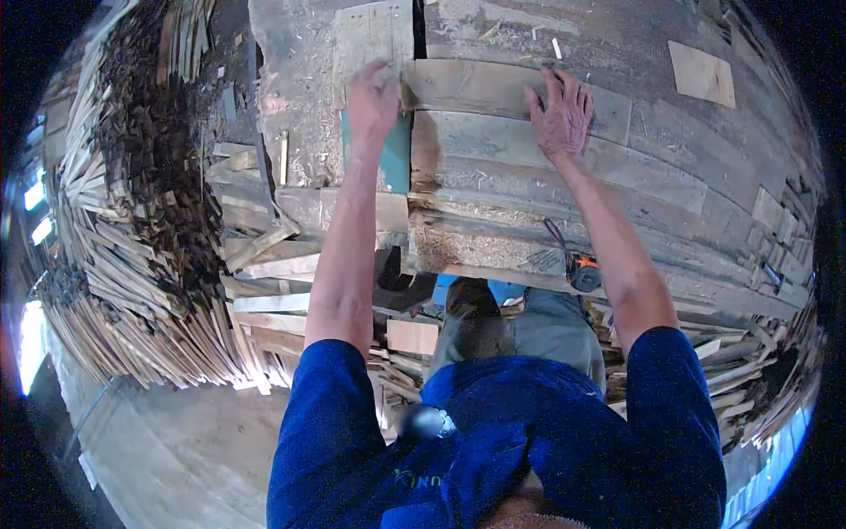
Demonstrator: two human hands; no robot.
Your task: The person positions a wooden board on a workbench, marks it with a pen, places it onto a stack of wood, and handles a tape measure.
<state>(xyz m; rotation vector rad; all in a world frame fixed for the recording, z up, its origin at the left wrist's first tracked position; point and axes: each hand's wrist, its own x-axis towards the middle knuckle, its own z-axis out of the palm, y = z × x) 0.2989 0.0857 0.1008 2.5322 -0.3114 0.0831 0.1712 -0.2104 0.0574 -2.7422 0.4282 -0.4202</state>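
My right hand (564,115) lies with fingers spread on a flat wooden board (476,85) that runs across the worktable. My left hand (374,106) is at the left end of that board, its fingers apart and slightly blurred; nothing shows in its grasp. Whether it touches the board's end, I cannot tell. Just beyond the left fingers a pale flat board (374,35) lies beside a dark slot (419,31). Under the left wrist is a green panel (397,159). More boards (480,137) lie side by side nearer to me.
An orange and black tape measure (582,271) sits near the table's front edge. Sawdust (493,225) covers that edge. A square wood piece (701,74) lies at the far right. Stacked wood strips (115,300) fill the left side, with loose offcuts (278,264) beside the table.
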